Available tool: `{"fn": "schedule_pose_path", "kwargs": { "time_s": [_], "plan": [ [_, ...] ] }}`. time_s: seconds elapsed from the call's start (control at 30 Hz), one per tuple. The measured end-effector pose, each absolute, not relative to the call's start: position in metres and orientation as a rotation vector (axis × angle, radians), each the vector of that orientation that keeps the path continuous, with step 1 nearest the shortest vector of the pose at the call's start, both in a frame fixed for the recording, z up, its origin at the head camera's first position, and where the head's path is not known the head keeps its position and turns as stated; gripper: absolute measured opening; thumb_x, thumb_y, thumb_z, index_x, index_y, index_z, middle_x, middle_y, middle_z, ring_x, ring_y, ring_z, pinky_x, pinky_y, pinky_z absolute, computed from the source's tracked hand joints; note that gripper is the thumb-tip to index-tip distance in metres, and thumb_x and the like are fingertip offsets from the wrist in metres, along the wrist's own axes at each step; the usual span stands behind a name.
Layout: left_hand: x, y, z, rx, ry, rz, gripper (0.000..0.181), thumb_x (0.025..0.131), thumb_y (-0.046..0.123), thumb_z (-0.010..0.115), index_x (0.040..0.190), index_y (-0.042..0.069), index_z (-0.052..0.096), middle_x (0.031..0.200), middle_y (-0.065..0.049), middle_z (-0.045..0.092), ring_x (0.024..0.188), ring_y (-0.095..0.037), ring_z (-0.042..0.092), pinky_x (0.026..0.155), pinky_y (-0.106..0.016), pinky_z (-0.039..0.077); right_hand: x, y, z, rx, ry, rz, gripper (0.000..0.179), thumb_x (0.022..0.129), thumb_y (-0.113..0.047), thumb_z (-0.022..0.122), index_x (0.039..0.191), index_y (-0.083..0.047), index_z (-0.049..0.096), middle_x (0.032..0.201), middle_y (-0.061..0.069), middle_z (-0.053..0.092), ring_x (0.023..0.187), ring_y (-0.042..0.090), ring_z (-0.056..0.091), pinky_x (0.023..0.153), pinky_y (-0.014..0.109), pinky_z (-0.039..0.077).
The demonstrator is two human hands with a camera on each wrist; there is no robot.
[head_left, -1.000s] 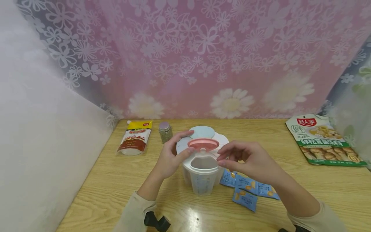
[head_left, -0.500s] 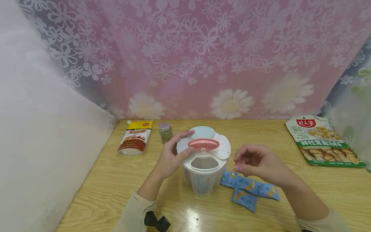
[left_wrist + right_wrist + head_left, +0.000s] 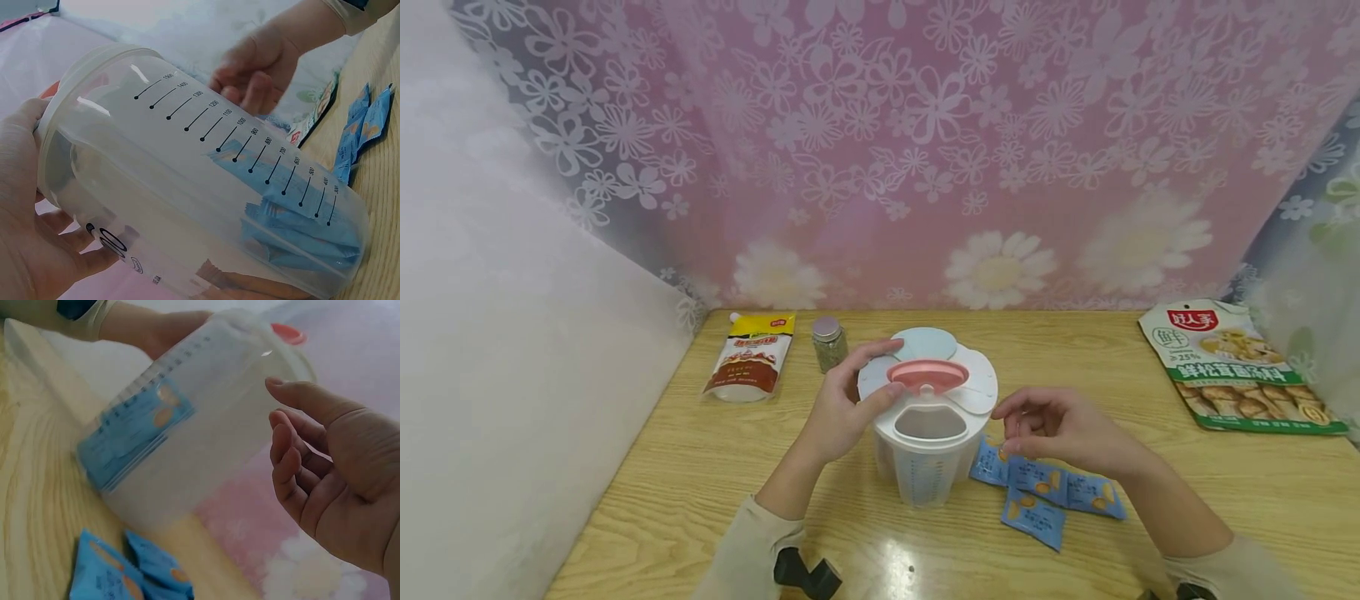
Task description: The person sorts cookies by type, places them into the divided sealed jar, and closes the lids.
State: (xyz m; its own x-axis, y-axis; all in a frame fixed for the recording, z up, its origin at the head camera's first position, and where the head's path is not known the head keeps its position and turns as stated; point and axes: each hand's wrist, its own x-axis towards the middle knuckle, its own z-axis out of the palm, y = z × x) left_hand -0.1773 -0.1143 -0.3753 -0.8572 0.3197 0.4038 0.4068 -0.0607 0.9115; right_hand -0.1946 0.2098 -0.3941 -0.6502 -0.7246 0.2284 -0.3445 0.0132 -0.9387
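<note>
A clear plastic storage canister (image 3: pixel 880 454) with printed measuring marks stands on the table. Its white lid (image 3: pixel 977 379) has a pink oval part (image 3: pixel 928 375) and a pale blue round cap (image 3: pixel 927 342). At the front is a clear measuring cup (image 3: pixel 925 479). My left hand (image 3: pixel 844 408) grips the lid's left side, thumb on top. Blue packets (image 3: pixel 300 234) show through the canister wall, with a brownish one (image 3: pixel 250 284) low down. Just right of the canister, my right hand (image 3: pixel 1067 429) hangs with fingers loosely bent, holding nothing, above several blue packets (image 3: pixel 1033 517).
A yellow, white and brown spouted pouch (image 3: pixel 748 358) and a small jar of dried herbs (image 3: pixel 829 346) stand at the back left. A large mushroom-printed bag (image 3: pixel 1240 367) lies at the right. Behind the wooden table (image 3: pixel 700 517) hangs a pink flowered curtain (image 3: pixel 880 167).
My right hand has left the lid's right edge, moved right, then come slightly down and back toward the canister. The left hand keeps its grip in place.
</note>
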Motion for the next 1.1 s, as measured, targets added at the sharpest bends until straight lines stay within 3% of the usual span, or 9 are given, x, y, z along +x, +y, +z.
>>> {"fn": "schedule_pose_path", "kwargs": {
  "time_s": [0.3,0.47,0.9,1.1],
  "plan": [
    [-0.178,-0.114,-0.376,-0.805,-2.124,-2.09,0.054,0.094,0.033,0.068,0.14,0.009,0.054,0.15,-0.009,0.046,0.115,-0.013,0.06,0.089,-0.03,0.057,-0.212,0.21,-0.429,-1.015,2.026,-1.574,0.031,0.089,-0.002,0.072,0.116,0.007,0.06,0.091,0.009,0.066,0.064,0.01,0.054,0.057,0.03,0.055],
    [-0.178,-0.114,-0.376,-0.801,-2.124,-2.089,0.054,0.094,0.033,0.068,0.14,0.009,0.054,0.151,-0.008,0.046,0.115,-0.013,0.06,0.09,-0.03,0.057,-0.221,0.212,-0.447,-0.942,2.106,-1.489,0.035,0.088,-0.01,0.076,0.117,0.005,0.064,0.089,0.013,0.065,0.066,0.005,0.056,0.06,0.028,0.056],
    [-0.179,-0.112,-0.374,-0.8,-2.133,-2.075,0.055,0.094,0.034,0.069,0.14,0.008,0.054,0.15,-0.009,0.047,0.117,-0.013,0.059,0.09,-0.03,0.057,-0.227,0.212,-0.469,-0.861,2.256,-1.312,0.038,0.081,-0.021,0.083,0.114,-0.007,0.069,0.08,0.004,0.059,0.058,0.002,0.049,0.056,0.021,0.048],
    [-0.178,-0.114,-0.375,-0.792,-2.131,-2.059,0.053,0.094,0.031,0.069,0.139,0.008,0.054,0.149,-0.008,0.048,0.121,-0.013,0.057,0.093,-0.029,0.055,-0.228,0.208,-0.47,-0.89,2.309,-1.225,0.038,0.08,-0.027,0.084,0.11,-0.009,0.071,0.071,-0.005,0.05,0.055,0.0,0.04,0.055,0.02,0.042]
  ]
}}
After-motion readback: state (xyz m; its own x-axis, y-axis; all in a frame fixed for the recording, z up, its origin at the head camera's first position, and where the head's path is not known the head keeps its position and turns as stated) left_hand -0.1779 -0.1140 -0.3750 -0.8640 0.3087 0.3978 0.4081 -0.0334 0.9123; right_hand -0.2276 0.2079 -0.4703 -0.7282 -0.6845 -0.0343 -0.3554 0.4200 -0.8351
